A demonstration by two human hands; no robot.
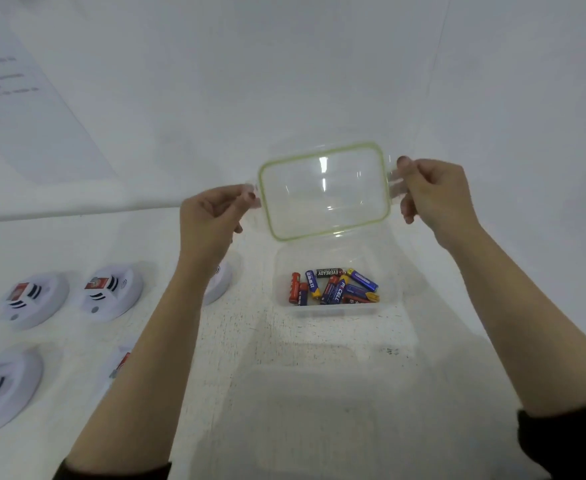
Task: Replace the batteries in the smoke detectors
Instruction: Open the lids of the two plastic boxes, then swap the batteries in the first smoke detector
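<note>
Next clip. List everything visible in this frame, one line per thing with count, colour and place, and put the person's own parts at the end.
lid: 1, clear with green rim, held in the air above the container
container: 1, clear plastic, open, on the table at centre
batteries: roughly ten, red, blue and black, loose in the container
smoke detectors: 3 in plain view, white with red labels, on the table at left; two more partly hidden by the left arm
table: 1, white, under everything
sheet of paper: 1, white with blurred print, upper left
left hand: 1, pinching the lid's left clip
right hand: 1, pinching the lid's right clip
sleeves: 2, dark, at the bottom edge
</note>
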